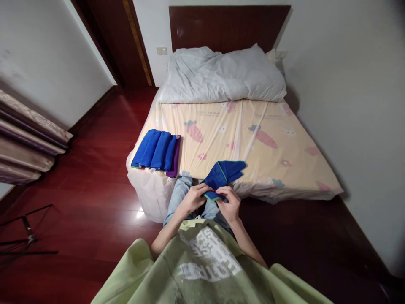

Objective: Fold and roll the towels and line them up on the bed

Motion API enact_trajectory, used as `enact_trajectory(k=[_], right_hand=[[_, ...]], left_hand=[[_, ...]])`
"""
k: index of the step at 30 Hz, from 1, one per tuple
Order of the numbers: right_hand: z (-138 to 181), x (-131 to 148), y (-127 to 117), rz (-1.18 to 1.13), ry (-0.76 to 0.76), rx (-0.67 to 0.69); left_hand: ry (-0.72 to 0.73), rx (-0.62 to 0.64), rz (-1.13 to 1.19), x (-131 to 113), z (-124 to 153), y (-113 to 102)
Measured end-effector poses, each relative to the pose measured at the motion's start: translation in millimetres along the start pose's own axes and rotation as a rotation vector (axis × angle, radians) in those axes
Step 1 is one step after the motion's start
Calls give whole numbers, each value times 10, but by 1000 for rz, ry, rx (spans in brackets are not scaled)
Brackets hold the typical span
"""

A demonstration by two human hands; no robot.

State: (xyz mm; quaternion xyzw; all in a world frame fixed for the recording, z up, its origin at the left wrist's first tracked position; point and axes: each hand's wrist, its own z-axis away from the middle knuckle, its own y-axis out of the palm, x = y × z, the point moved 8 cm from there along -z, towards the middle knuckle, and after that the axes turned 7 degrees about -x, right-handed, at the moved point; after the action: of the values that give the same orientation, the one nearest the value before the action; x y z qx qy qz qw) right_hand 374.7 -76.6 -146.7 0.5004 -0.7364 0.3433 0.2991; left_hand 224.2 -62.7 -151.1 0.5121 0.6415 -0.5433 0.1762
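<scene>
A blue towel [218, 175] with a green edge lies partly on the near edge of the bed, its far part loosely folded over itself. Its near end is held up over my lap. My left hand [195, 197] pinches that end from the left side. From the right, my right hand [229, 202] grips the same end, fingers bent over the fabric. To the left on the bed sit several rolled or folded blue towels [155, 148] side by side, with a purple towel [174, 156] at their right end.
The bed [303, 164] has a yellow carrot-print cover under clear plastic, with a white quilt [221, 76] heaped by the dark headboard [228, 25]. A black tripod stand [30, 236] is on the red floor [104, 198] at left, near curtains [28, 139]. A wall [348, 84] borders the right.
</scene>
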Motion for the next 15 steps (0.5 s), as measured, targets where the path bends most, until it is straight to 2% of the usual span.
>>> enact_trajectory(k=[4, 7, 11, 15], right_hand=[[130, -285, 155, -14, 41, 196], [208, -560, 326, 77, 31, 305], [246, -1060, 434, 249, 86, 309], [256, -1496, 385, 306, 152, 246]], left_hand=[[33, -43, -5, -56, 92, -128], [43, -87, -48, -39, 164, -217], [34, -246, -143, 99, 296, -434], [36, -426, -216, 215, 473, -717]])
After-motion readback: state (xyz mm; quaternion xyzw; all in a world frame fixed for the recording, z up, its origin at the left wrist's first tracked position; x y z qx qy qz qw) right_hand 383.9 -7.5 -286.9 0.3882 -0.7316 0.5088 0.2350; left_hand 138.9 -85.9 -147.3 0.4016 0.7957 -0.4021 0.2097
